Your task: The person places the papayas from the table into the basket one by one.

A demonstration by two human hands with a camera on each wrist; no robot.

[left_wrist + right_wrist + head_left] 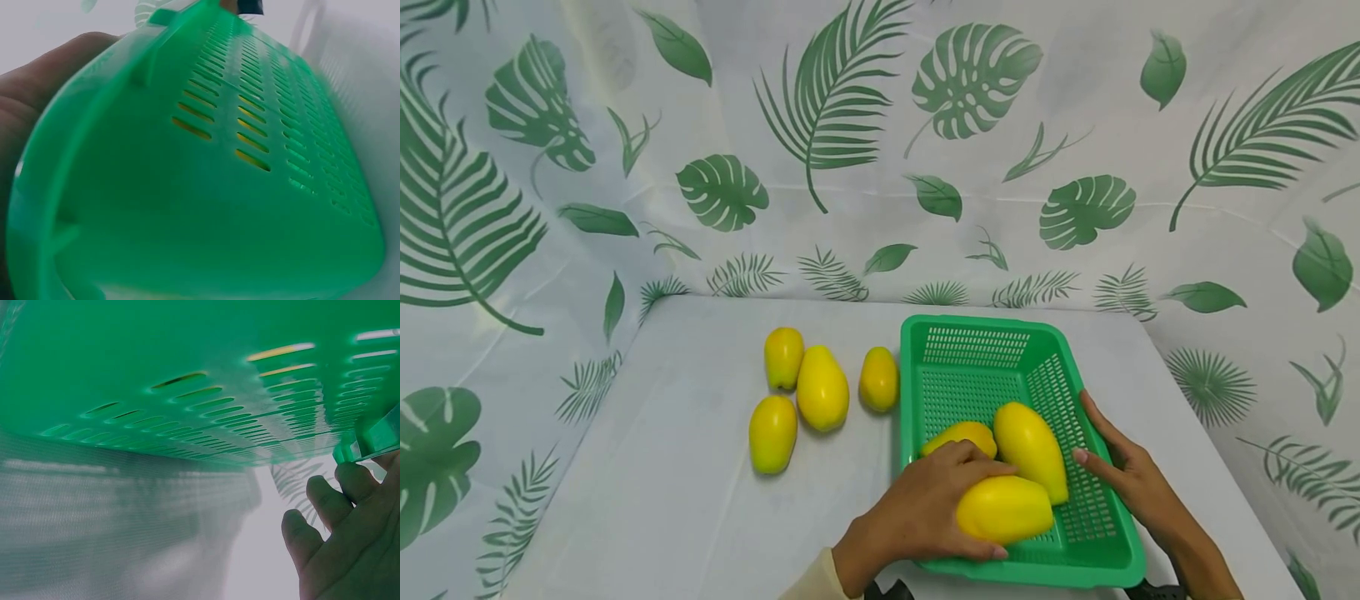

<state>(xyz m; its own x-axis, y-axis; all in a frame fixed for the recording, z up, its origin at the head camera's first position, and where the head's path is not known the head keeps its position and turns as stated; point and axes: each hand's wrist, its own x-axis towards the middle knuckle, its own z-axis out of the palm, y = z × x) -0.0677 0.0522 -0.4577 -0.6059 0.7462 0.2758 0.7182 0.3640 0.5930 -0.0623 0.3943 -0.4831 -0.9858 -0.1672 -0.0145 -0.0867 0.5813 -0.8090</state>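
Near the front of the green plastic basket (985, 575), my left hand (936, 508) grips a yellow mango (1011, 510), thumb at its front side and fingers over its back. Two more mangoes lie in the basket: a large one (1030, 450) and a partly covered one (966, 435) behind my left hand. My right hand (1150, 492) holds the basket's right rim, its thumb over the inner edge and the other fingers outside. In the right wrist view those fingers (331, 500) are beside the slotted wall. The left wrist view shows mostly the basket's outside wall (187, 206).
Left of the basket, on the white-covered table (647, 500), sit a single mango (878, 379) close to the basket's wall and a group of three: an upper one (784, 357), a large one (823, 390) and a lower one (772, 435). A leaf-patterned curtain (865, 233) stands behind.
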